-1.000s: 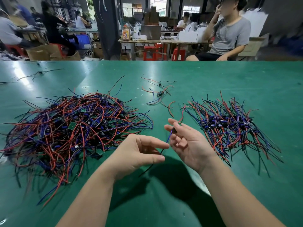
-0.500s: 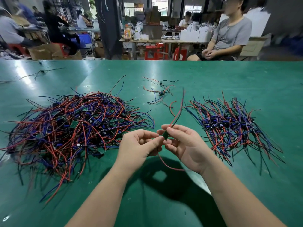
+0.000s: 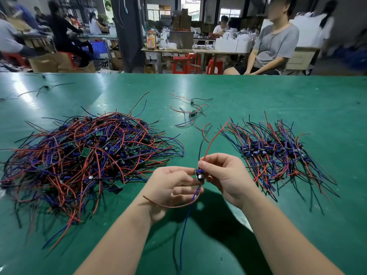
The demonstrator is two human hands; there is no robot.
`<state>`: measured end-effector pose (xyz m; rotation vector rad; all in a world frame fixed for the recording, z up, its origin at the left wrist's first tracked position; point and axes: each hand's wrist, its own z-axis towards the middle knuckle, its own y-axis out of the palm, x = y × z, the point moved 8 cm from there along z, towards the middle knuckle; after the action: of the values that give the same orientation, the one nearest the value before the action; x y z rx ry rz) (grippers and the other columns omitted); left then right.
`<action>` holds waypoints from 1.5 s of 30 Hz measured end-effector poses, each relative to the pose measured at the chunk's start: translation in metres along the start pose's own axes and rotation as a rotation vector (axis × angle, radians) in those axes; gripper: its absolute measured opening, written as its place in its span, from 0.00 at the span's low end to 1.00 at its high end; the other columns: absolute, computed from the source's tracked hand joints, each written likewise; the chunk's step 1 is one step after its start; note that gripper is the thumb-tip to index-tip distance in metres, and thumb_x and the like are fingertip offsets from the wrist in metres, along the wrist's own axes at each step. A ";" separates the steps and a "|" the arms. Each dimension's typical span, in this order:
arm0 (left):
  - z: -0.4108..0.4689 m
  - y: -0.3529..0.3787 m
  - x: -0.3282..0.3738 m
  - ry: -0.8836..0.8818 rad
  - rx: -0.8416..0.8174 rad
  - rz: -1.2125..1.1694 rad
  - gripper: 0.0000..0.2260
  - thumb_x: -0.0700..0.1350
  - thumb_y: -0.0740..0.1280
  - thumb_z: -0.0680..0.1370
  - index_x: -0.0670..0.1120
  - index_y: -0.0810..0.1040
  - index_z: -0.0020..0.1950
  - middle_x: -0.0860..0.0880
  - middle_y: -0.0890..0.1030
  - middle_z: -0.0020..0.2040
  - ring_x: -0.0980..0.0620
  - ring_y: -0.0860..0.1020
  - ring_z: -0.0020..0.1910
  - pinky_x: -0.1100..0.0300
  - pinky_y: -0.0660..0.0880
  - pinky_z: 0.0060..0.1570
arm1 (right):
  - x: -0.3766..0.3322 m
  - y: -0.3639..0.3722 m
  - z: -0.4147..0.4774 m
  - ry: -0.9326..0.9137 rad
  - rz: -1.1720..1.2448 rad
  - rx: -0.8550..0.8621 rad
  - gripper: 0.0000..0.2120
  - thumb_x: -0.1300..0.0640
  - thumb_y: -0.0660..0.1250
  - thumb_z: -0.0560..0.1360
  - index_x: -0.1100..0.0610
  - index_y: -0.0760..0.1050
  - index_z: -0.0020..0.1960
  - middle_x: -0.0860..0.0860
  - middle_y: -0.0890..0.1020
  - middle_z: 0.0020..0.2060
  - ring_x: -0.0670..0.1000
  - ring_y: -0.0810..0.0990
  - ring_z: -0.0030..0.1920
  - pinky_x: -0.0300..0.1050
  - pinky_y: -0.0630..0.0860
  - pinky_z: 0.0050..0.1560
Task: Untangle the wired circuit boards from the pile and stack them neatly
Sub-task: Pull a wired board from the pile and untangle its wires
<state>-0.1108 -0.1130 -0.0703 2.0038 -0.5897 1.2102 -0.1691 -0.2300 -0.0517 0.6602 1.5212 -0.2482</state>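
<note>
Above the green desk point(image 3: 258, 100), left hand point(image 3: 170, 185) and right hand point(image 3: 224, 175) meet, each grip pinching one small blue wired circuit board point(image 3: 199, 174) between them. Tangled red-and-blue wire pile point(image 3: 83, 155) sits left, neat row of wired boards point(image 3: 278, 153) right, a few stray wired boards point(image 3: 191, 114) beyond. Orange bottle label point(image 3: 151, 42) on the far table, unreadable.

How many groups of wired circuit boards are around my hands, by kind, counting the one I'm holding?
Large tangled pile of red, blue and black wired boards: 1
Neat lined-up stack of wired boards: 1
Small loose cluster of wired boards: 1
Single wired board pinched between left hand and right hand: 1
Total: 4
</note>
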 end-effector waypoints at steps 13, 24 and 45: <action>-0.004 0.007 0.005 0.177 0.011 0.065 0.06 0.43 0.74 0.62 0.44 0.85 0.37 0.44 0.84 0.37 0.49 0.83 0.35 0.62 0.79 0.34 | 0.018 0.003 -0.003 0.291 0.233 -0.060 0.08 0.62 0.71 0.61 0.61 0.83 0.40 0.51 0.80 0.28 0.44 0.75 0.25 0.32 0.74 0.28; -0.009 0.009 -0.002 -0.013 -0.030 0.094 0.07 0.38 0.73 0.67 0.37 0.81 0.43 0.41 0.81 0.33 0.49 0.83 0.31 0.64 0.77 0.28 | -0.004 -0.014 0.003 0.143 0.145 -0.127 0.03 0.65 0.71 0.63 0.59 0.82 0.33 0.53 0.80 0.29 0.46 0.80 0.29 0.33 0.76 0.29; -0.010 0.002 0.012 0.008 -0.014 0.001 0.02 0.35 0.70 0.71 0.38 0.79 0.43 0.42 0.83 0.35 0.49 0.83 0.32 0.62 0.79 0.30 | -0.023 -0.099 0.018 -0.104 0.496 0.437 0.03 0.66 0.67 0.75 0.61 0.74 0.44 0.54 0.80 0.34 0.48 0.80 0.34 0.35 0.77 0.34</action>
<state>-0.1129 -0.1071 -0.0562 1.9871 -0.5939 1.2108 -0.2090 -0.3248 -0.0547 1.3246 1.1638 -0.2304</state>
